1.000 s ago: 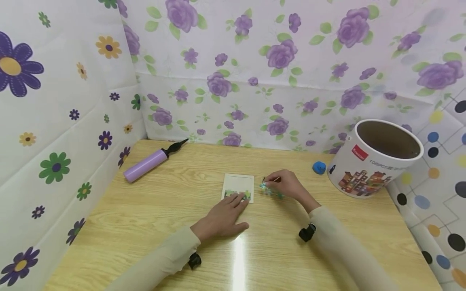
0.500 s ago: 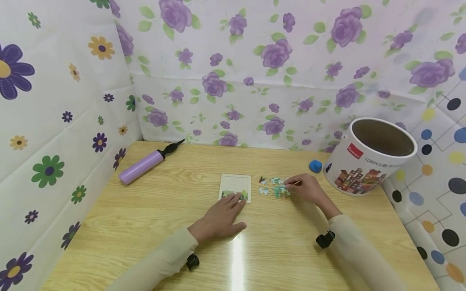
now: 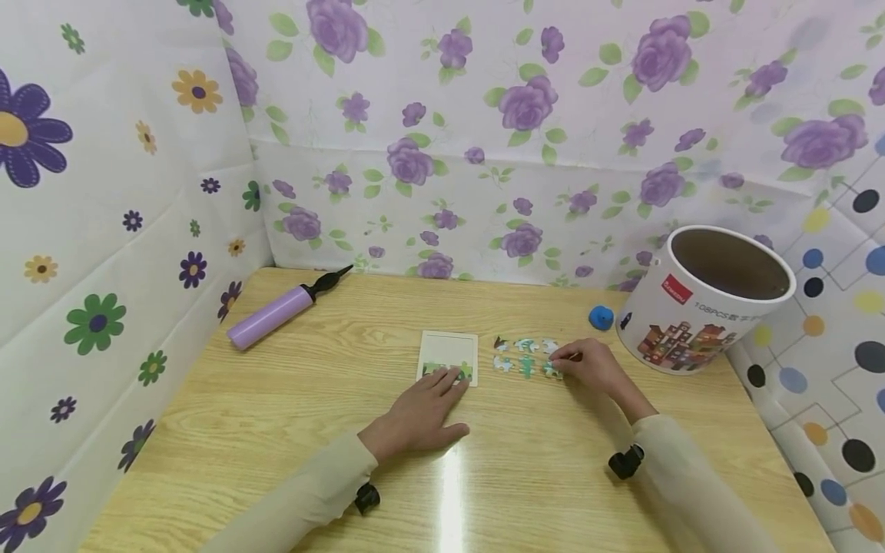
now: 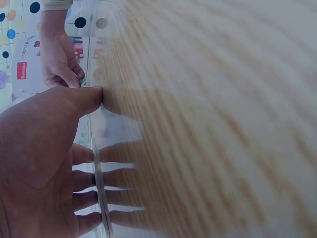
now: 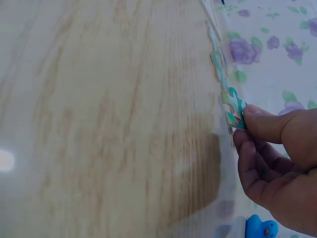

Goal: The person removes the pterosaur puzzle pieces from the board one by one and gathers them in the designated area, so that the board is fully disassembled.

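My left hand (image 3: 422,415) lies with spread, straight fingers on the lower edge of a small white puzzle tray (image 3: 449,346). Green pieces fill the tray's lower part, partly covered by the fingers. To the tray's right, several loose jigsaw pieces (image 3: 527,366) form two short rows. At the right end of the near row is my right hand (image 3: 591,366). Its thumb and index finger pinch a green and white jigsaw piece (image 5: 235,106), tilted up in the right wrist view. The left wrist view shows the left hand (image 4: 39,158) with its thumb apart.
A blue toy (image 3: 601,317) sits behind the right hand, beside a large white bucket (image 3: 664,322) at the table's back right. A purple hand pump (image 3: 273,316) lies at the back left. Patterned cloth (image 3: 415,207) hangs along the table's far edge.
My right hand has moved right from the tray side to the outer end of the loose pieces, which now lie spread in two rows. The left hand has stayed on the tray.
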Demonstrator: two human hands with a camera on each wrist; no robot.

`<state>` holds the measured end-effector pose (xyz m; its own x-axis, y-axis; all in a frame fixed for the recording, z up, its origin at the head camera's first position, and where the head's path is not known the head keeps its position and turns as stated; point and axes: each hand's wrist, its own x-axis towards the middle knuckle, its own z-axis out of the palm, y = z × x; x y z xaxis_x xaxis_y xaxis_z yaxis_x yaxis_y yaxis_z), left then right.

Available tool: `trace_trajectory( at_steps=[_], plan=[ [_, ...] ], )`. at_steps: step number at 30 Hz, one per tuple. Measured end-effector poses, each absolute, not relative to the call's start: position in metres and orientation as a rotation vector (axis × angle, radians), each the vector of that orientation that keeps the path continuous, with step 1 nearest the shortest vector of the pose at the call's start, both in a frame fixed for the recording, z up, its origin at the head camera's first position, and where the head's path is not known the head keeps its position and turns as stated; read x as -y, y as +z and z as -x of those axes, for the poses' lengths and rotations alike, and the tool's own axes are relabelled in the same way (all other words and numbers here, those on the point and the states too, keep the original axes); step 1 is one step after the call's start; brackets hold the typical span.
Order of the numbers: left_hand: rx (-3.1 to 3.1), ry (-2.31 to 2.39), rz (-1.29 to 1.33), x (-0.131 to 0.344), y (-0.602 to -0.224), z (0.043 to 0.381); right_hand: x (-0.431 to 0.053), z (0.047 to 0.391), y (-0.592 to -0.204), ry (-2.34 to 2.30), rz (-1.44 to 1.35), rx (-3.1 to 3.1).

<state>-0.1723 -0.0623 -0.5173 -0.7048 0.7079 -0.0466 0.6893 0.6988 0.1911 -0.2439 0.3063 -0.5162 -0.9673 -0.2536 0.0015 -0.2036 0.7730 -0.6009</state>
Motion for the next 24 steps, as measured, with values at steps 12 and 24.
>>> trace_trajectory(
  at_steps=[12,24],
  plan=[
    [-2.779,0.252,-1.148,0.062,-0.513,0.171,-0.308,0.252,-0.524,-0.886,0.416,-2.924],
    [-2.779,0.213,-1.114,0.059,-0.514,0.171,-0.292,0.255,-0.511,-0.983,0.455,-2.886]
  ],
)
